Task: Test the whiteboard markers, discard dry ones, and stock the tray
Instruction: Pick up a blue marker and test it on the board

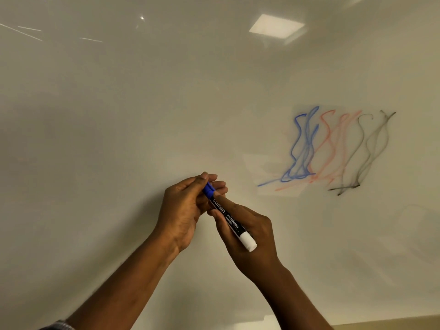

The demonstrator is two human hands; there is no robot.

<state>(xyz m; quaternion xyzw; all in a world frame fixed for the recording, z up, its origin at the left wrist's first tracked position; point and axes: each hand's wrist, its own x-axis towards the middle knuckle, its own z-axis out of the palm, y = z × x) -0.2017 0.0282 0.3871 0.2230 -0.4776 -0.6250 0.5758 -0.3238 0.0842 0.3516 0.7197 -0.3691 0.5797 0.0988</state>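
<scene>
Head view, facing a glossy white whiteboard [107, 127] that fills nearly the whole frame.

Far left, top: thin bright streak reflections [21, 32] on the board surface. Far left, bottom edge: a grey cuff [59, 326] on the left forearm, only partly in frame.

Left of centre: left hand [183, 210] raised in front of the board, fingers curled, thumb and fingertips pinching the blue plastic cap [209, 188] at the upper end of the pen. The cap abuts the barrel; whether it is fully seated cannot be told.

Centre: black-barrelled whiteboard marker [229, 220] with white lettering, held on a slant, blue end up-left, white end plug [248, 242] down-right. It is in the air in front of the board, not touching it.

Just right of centre: right hand [250, 236], fingers wrapped round the black barrel, white plug sticking out past the grip. The two hands are together, touching at the fingers, both clamped on the same pen.

Upper right: reflection of a square ceiling light [277, 27].

Right, mid-height: three groups of wavy vertical test strokes side by side: blue scribbles [302, 148], then red scribbles [333, 148], then thin black scribbles [371, 151]. The blue and red overlap at their lower ends. The red and black look pale.

Bottom right corner: a tan strip [392, 323] below the board edge.
</scene>
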